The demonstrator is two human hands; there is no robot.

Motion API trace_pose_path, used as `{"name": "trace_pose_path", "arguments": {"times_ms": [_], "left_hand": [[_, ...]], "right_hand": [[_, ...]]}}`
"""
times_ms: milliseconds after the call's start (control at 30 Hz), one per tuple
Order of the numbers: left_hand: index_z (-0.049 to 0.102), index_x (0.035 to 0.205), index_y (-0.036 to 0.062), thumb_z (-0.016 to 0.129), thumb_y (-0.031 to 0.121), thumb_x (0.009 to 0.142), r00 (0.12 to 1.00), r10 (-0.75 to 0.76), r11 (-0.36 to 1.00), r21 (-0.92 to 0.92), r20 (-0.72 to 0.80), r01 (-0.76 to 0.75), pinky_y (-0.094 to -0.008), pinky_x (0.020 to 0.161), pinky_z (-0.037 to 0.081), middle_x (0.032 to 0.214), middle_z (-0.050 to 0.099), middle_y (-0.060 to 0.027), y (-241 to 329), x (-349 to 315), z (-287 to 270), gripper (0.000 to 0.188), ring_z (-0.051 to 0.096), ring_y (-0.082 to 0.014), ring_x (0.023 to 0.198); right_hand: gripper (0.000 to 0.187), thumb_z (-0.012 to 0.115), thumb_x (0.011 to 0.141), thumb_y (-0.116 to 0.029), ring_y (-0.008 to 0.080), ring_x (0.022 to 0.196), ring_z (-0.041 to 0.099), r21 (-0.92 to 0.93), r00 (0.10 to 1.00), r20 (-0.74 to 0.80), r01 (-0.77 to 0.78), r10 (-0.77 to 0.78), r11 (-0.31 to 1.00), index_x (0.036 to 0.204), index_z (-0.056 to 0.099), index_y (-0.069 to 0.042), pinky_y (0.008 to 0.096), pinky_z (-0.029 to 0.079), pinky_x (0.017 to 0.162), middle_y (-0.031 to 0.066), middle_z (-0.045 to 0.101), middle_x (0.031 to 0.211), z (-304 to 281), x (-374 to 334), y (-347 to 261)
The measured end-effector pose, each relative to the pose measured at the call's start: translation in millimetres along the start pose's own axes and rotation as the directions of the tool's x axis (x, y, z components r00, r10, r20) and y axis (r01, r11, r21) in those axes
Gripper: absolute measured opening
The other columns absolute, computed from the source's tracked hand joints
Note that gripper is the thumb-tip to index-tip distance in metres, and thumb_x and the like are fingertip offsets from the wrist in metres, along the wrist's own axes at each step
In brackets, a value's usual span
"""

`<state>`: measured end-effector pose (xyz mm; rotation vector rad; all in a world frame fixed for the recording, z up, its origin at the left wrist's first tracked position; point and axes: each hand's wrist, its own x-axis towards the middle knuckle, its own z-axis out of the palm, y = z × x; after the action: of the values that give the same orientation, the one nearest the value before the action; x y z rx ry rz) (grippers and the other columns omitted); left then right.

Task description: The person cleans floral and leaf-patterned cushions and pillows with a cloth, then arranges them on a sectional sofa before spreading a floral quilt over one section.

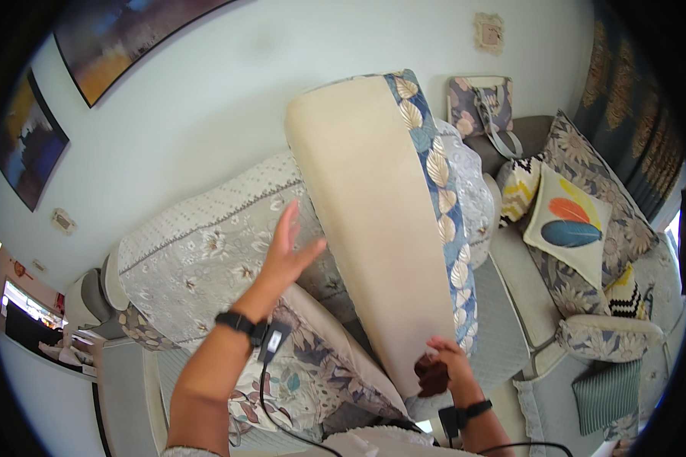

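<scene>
Bare forearms rise from below, a black band (235,321) around the left wrist and a similar one around the right. Of the two hands, the left hand (284,255) is spread and holds nothing, its thumb by the cushion's edge, though I cannot tell whether it touches; the right hand (456,367) has its fingers curled around a crumpled, dark brown bundle (432,378) in front of the cushion's lower part. That cushion (373,206) is a long, thick slab with rounded corners, propped up at a tilt on the sofa (498,335), its top end toward the backrest. Its broad face is smooth, plain beige fabric; along its right side runs a blue print with cream and golden leaves. Left of it, a grey floral cover (206,263) with a pale, dotted border drapes the backrest; right of it lies scalloped whitish fabric (469,186).
</scene>
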<state>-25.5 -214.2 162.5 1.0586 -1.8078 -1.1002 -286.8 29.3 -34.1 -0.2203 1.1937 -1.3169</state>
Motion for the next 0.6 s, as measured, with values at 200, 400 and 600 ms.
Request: {"name": "trace_pose_path", "arguments": {"times_ms": [200, 400, 600], "left_hand": [[0.025, 0.134, 0.0022, 0.069, 0.034, 0.073, 0.805, 0.582, 0.657, 0.648, -0.111, -0.385, -0.0354, 0.104, 0.026, 0.138, 0.027, -0.0208, 45.8, 164.9, -23.7, 0.082, 0.027, -0.0309, 0.128], [0.025, 0.135, 0.0023, 0.063, 0.045, 0.076, 0.894, 0.395, 0.707, 0.692, -0.211, -0.149, -0.0366, 0.104, 0.025, 0.14, 0.024, -0.0205, 38.2, 265.7, -40.2, 0.082, 0.024, -0.0316, 0.13], [0.048, 0.118, -0.0014, 0.063, 0.044, 0.077, 0.958, 0.249, 0.808, 0.575, -0.14, -0.126, -0.0337, 0.083, 0.045, 0.103, 0.06, -0.0173, 26.1, 270.9, -40.8, 0.062, 0.059, -0.0253, 0.093]], "right_hand": [[0.04, 0.047, 0.069, 0.01, 0.026, 0.084, 0.06, 0.12, 0.99, -0.096, -0.093, 0.104, 0.988, 0.108, 0.051, 0.003, 0.0366, 0.053, 0.068, 0.0139, 0.055, 0.102, -37.0, -18.6, 26.6], [0.036, 0.048, 0.072, 0.003, 0.0245, 0.082, 0.06, 0.043, 0.983, -0.124, -0.133, 0.137, 0.99, 0.107, 0.053, 0.001, 0.0342, 0.051, 0.071, 0.0126, 0.059, 0.096, -48.3, -20.2, 19.8], [0.028, 0.055, 0.08, -0.031, 0.0257, 0.076, 0.058, 0.539, 0.94, -0.248, -0.067, 0.234, 0.84, 0.093, 0.05, -0.007, 0.0399, 0.049, 0.072, 0.0113, 0.059, 0.083, -80.2, 9.9, 56.9]]}}
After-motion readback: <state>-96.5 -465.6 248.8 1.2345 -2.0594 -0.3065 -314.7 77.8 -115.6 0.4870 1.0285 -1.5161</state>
